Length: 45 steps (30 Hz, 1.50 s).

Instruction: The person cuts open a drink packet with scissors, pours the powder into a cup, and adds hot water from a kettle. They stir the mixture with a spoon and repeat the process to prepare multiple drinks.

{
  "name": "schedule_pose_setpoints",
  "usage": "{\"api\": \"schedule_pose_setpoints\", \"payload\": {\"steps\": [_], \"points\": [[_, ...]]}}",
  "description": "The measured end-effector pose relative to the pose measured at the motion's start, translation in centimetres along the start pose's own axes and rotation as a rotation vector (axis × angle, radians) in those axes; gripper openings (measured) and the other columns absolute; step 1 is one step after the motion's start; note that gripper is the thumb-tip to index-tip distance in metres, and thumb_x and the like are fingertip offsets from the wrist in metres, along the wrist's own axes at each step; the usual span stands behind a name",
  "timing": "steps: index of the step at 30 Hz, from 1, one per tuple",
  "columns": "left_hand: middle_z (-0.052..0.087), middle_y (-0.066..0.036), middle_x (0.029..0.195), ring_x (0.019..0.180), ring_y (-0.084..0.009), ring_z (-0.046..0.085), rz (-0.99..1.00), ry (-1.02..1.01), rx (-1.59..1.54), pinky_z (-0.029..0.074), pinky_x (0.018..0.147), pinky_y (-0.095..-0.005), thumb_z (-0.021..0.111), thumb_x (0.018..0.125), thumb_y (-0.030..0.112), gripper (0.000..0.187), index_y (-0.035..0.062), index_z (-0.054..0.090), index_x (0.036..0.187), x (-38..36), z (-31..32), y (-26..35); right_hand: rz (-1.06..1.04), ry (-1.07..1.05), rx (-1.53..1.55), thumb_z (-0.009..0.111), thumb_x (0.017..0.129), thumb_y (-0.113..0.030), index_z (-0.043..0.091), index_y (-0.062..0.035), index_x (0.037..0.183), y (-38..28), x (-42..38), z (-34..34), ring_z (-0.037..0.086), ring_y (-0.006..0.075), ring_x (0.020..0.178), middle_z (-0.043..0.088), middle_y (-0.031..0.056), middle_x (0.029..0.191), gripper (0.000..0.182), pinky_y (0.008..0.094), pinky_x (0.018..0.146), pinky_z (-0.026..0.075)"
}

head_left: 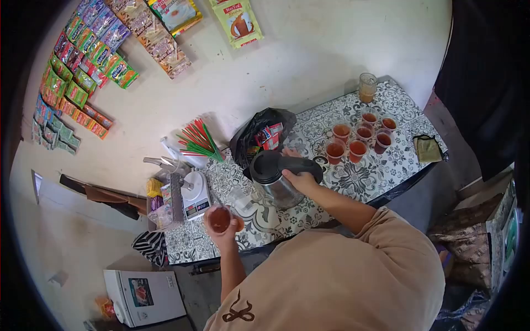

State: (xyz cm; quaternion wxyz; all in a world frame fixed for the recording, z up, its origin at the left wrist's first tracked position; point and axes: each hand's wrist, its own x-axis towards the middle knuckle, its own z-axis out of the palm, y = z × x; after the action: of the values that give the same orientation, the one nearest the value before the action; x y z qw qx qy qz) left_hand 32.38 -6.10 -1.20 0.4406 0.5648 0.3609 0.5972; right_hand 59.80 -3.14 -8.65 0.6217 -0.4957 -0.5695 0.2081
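Observation:
My left hand is wrapped round a clear plastic cup of reddish-brown drink, near the front edge of the table. An orange-brown patch shows just right of that cup, partly hidden by my fingers. My right hand is closed on the black handle of an electric kettle with a steel body and black lid. The kettle is over the middle of the patterned table, its lid toward me. To its right, several filled plastic cups stand close together, holding red-brown drink.
Behind the kettle is a black plastic bag with packets inside. Red and green straws, a white kitchen scale and a packet basket stand left. A glass and folded cloth lie right. Sachet strips hang on the wall.

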Motion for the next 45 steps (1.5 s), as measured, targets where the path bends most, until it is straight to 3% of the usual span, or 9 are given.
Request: {"api": "schedule_pose_setpoints", "payload": {"steps": [4,9,15,18,27,28,31,38,45], "points": [[0.053,-0.009,0.086,0.072,-0.0182,0.055,0.072,-0.306,-0.048,0.046,0.063,-0.0302,0.076,0.061,0.004,0.062,0.0024,0.042,0.113,0.2,5.5,3.4,0.254,-0.031,-0.012,0.055,0.086,-0.023,0.033,0.0014,0.132,-2.7,-2.2,-1.1,0.04,0.0242,0.121,0.045,0.018,0.127,0.056,0.0346,0.1,0.03],[0.05,-0.008,0.096,0.087,-0.0189,0.053,-0.049,-0.663,-0.096,0.043,0.077,-0.0302,0.081,0.058,0.008,0.063,0.0042,0.046,0.11,-1.2,10.7,2.8,0.561,-0.203,0.516,0.06,0.083,-0.037,0.039,0.0024,0.129,-5.8,-7.4,-7.6,0.043,0.0233,0.118,0.05,0.0187,0.122,0.064,0.0334,0.097,0.032],[0.05,-0.008,0.109,0.104,-0.0212,0.049,-0.036,-0.986,-0.099,0.04,0.088,-0.0329,0.085,0.053,0.015,0.068,0.0039,0.048,0.11,-3.6,19.9,0.9,-0.051,-0.21,0.298,0.074,0.069,-0.041,0.031,-0.0016,0.136,-12.3,-8.0,-16.6,0.046,0.02,0.11,0.051,0.0131,0.121,0.089,0.033,0.092,0.034],[0.043,-0.01,0.123,0.111,-0.0215,0.047,-0.015,-1.046,-0.176,0.036,0.096,-0.0354,0.083,0.057,0.012,0.071,0.0049,0.044,0.116,-5.2,24.5,-3.2,-0.08,-0.076,0.202,0.08,0.06,-0.039,0.028,0.0,0.137,-11.9,-8.7,-19.1,0.046,0.0222,0.107,0.05,0.0115,0.118,0.101,0.0333,0.092,0.033],[0.057,-0.01,0.104,0.095,-0.0165,0.057,-0.216,-0.877,-0.362,0.049,0.078,-0.0307,0.079,0.061,0.005,0.06,0.0017,0.046,0.111,-9.3,34.9,-10.8,0.276,0.336,0.039,0.085,0.054,-0.028,0.01,-0.0009,0.14,-5.7,-12.4,-22.9,0.048,0.0231,0.103,0.044,0.0141,0.119,0.117,0.0324,0.084,0.041],[0.057,-0.01,0.105,0.096,-0.0171,0.057,-0.419,-0.761,-0.556,0.048,0.081,-0.0317,0.077,0.061,0.002,0.061,0.0019,0.043,0.113,-10.5,35.7,-11.1,0.236,0.303,-0.135,0.085,0.055,-0.025,0.004,-0.0006,0.14,-4.8,-12.3,-23.2,0.049,0.0249,0.103,0.044,0.0165,0.118,0.12,0.0348,0.087,0.042],[0.056,-0.011,0.107,0.098,-0.0178,0.056,-0.093,-0.764,-0.349,0.047,0.084,-0.0323,0.074,0.065,0.001,0.059,0.0017,0.041,0.114,-10.7,37.3,-12.7,0.314,0.341,-0.155,0.084,0.056,-0.019,0.003,0.0001,0.139,-3.9,-11.8,-23.7,0.05,0.026,0.103,0.045,0.0168,0.117,0.118,0.0356,0.089,0.042],[0.057,-0.012,0.106,0.099,-0.0206,0.057,-0.223,-0.585,-0.357,0.045,0.085,-0.0322,0.067,0.071,0.006,0.047,0.0011,0.044,0.112,-10.7,38.7,-12.4,0.354,0.314,-0.265,0.082,0.053,-0.014,0.004,-0.0006,0.138,-1.8,-9.3,-24.7,0.055,0.0282,0.099,0.054,0.016,0.104,0.115,0.035,0.086,0.045],[0.054,-0.013,0.109,0.101,-0.024,0.055,0.033,-0.563,-0.067,0.042,0.089,-0.0337,0.069,0.067,0.005,0.056,0.0014,0.042,0.116,-9.2,38.6,-13.7,0.294,0.262,-0.295,0.082,0.054,-0.019,0.009,0.0016,0.136,-1.4,-7.5,-24.3,0.05,0.0276,0.105,0.047,0.018,0.112,0.111,0.0364,0.09,0.041]]}}
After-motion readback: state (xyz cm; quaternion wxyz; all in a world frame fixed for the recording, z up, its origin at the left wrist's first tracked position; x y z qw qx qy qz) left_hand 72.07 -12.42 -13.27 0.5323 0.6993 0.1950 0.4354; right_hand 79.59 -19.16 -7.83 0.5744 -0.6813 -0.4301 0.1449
